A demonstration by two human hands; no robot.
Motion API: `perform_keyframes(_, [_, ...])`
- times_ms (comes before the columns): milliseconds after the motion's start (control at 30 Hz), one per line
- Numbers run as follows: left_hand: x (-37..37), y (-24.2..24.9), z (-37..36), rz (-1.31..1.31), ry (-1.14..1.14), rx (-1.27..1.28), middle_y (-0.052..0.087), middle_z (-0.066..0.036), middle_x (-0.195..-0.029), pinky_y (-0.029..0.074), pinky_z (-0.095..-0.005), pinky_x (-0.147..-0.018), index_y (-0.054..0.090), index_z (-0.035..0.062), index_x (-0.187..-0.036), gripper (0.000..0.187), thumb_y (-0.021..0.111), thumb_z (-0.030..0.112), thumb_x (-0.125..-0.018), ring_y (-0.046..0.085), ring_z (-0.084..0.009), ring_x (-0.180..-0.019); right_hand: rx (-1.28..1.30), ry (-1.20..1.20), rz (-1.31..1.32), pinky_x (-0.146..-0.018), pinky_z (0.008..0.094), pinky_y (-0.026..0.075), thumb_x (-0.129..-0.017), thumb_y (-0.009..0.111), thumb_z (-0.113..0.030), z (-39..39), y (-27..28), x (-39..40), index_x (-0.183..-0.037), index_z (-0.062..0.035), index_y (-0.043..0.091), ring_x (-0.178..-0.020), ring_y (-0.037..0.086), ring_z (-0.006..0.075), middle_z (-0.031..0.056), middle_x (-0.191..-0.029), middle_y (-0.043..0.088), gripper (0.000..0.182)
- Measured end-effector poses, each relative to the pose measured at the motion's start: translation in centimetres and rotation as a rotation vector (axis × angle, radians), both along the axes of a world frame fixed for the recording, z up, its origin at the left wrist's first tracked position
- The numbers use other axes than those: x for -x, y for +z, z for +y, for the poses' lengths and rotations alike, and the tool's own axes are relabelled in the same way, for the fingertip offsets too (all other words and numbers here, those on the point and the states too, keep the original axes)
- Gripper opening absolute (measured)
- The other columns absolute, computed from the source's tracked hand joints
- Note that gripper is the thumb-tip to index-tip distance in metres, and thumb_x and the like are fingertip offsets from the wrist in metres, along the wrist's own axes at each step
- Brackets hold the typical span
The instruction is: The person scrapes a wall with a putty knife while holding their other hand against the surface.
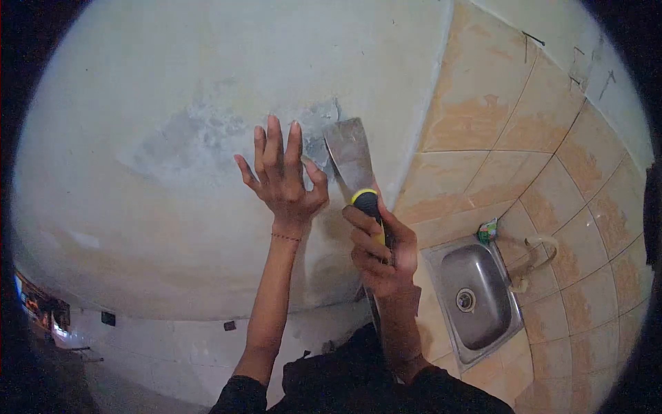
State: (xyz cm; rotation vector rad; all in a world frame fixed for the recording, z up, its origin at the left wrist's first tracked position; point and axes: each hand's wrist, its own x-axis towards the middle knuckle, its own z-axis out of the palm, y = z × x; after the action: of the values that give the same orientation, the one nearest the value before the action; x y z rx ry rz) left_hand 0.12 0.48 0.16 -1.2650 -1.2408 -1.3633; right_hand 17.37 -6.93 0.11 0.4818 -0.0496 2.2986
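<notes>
My right hand [385,245] is wrapped round the black and yellow handle of a putty knife [352,155], its wide metal blade pointing up along the wall. The blade's left edge lies at the right end of a bare grey patch [196,138] where the paint has come off. Loose, lifted paint [324,114] shows just above the blade. My left hand [284,169], fingers spread, is laid against the wall [158,55] over the patch, left of the blade. A thin dark bracelet circles the left wrist.
Orange and cream tiles [476,103] cover the wall on the right. Below them a steel sink [476,303] is set in a tiled counter, with a curved tap [541,248] and a green packet [487,230] at its corner. Nails [533,38] stick out at upper right.
</notes>
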Motion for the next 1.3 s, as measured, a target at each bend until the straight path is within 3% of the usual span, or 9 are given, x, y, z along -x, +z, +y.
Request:
perform_keyframes(67, [0.2, 0.0, -0.1, -0.001, 0.007, 0.013, 0.048, -0.007, -0.152, 0.005, -0.0525, -0.124, 0.056, 0.0183, -0.143, 0.061, 0.051, 0.022, -0.082, 0.039, -0.0256, -0.144, 0.015, -0.067, -0.036, -0.028, 0.0183, 0.033, -0.109, 0.035, -0.021, -0.3, -0.3, -0.5, -0.118, 0.0008, 0.044, -0.050, 0.038, 0.0082, 0.0048, -0.084, 0.037, 0.026])
perform_keyframes(167, [0.3, 0.0, 0.1, 0.007, -0.011, -0.005, 0.048, -0.005, -0.152, 0.005, -0.0521, -0.124, 0.055, 0.0194, -0.144, 0.061, 0.052, 0.022, -0.082, 0.038, -0.0242, -0.145, -0.148, -0.432, -0.367, -0.029, 0.0180, 0.033, -0.109, 0.035, -0.022, -2.0, -0.3, -1.2, -0.147, -0.0096, 0.036, -0.051, 0.038, 0.0092, 0.0053, -0.084, 0.038, 0.040])
perform_keyframes(267, [0.2, 0.2, -0.3, 0.001, -0.013, 0.013, 0.047, -0.004, -0.153, 0.005, -0.0520, -0.124, 0.054, 0.0202, -0.144, 0.062, 0.052, 0.021, -0.082, 0.038, -0.0224, -0.145, -0.218, -0.605, -0.631, -0.030, 0.0177, 0.034, -0.109, 0.036, -0.022, -2.3, -0.9, -1.3, -0.158, -0.0240, 0.023, -0.050, 0.040, 0.0099, 0.0055, -0.085, 0.040, 0.051])
perform_keyframes(367, [0.4, 0.2, -0.6, 0.017, -0.053, 0.050, 0.044, -0.008, -0.155, 0.001, -0.0505, -0.124, 0.052, 0.0152, -0.145, 0.067, 0.055, 0.014, -0.079, 0.035, -0.0270, -0.147, -0.315, -0.627, -0.600, -0.030, 0.0167, 0.033, -0.109, 0.036, -0.024, -1.4, -1.4, -1.1, -0.159, -0.0264, 0.021, -0.048, 0.039, 0.0083, 0.0058, -0.083, 0.041, 0.052])
perform_keyframes(467, [0.3, 0.1, -0.7, -0.019, -0.031, 0.066, 0.045, -0.002, -0.154, 0.004, -0.0515, -0.124, 0.053, 0.0224, -0.145, 0.063, 0.055, 0.020, -0.082, 0.037, -0.0195, -0.145, -0.455, -0.599, -0.516, -0.029, 0.0159, 0.031, -0.110, 0.036, -0.025, -0.6, -0.7, -0.5, -0.160, -0.0307, 0.016, -0.046, 0.037, 0.0069, 0.0053, -0.079, 0.040, 0.055])
perform_keyframes(567, [0.5, 0.2, -0.8, 0.014, -0.075, 0.066, 0.043, -0.008, -0.156, 0.001, -0.0511, -0.124, 0.051, 0.0148, -0.146, 0.066, 0.055, 0.014, -0.080, 0.035, -0.0265, -0.147, -0.442, -0.625, -0.527, -0.028, 0.0156, 0.031, -0.110, 0.037, -0.026, -0.3, -0.6, 0.2, -0.160, -0.0331, 0.013, -0.044, 0.035, 0.0062, 0.0048, -0.076, 0.040, 0.057])
perform_keyframes(667, [0.4, 0.3, -0.8, 0.024, -0.060, 0.060, 0.043, -0.008, -0.155, 0.001, -0.0513, -0.123, 0.051, 0.0146, -0.146, 0.065, 0.055, 0.015, -0.081, 0.036, -0.0269, -0.146, -0.439, -0.697, -0.573, -0.028, 0.0161, 0.031, -0.110, 0.037, -0.026, -1.0, -1.3, 0.8, -0.160, -0.0335, 0.014, -0.045, 0.036, 0.0061, 0.0044, -0.076, 0.039, 0.056])
perform_keyframes(767, [0.2, 0.3, -1.0, -0.026, -0.068, 0.070, 0.045, -0.002, -0.155, 0.005, -0.0519, -0.124, 0.053, 0.0220, -0.145, 0.063, 0.054, 0.020, -0.082, 0.038, -0.0200, -0.145, -0.367, -0.715, -0.597, -0.028, 0.0176, 0.028, -0.109, 0.040, -0.031, -1.2, -1.0, 1.2, -0.161, -0.0275, 0.012, -0.041, 0.034, 0.0056, 0.0030, -0.072, 0.040, 0.060])
perform_keyframes(1300, [0.4, 0.2, -0.6, -0.011, -0.039, 0.065, 0.047, -0.004, -0.153, 0.002, -0.0527, -0.123, 0.054, 0.0205, -0.144, 0.062, 0.055, 0.023, -0.082, 0.037, -0.0222, -0.145, -0.273, -0.611, -0.531, -0.029, 0.0156, 0.027, -0.109, 0.040, -0.029, -1.3, -0.1, 0.6, -0.161, -0.0315, 0.012, -0.043, 0.034, 0.0056, 0.0028, -0.074, 0.040, 0.059])
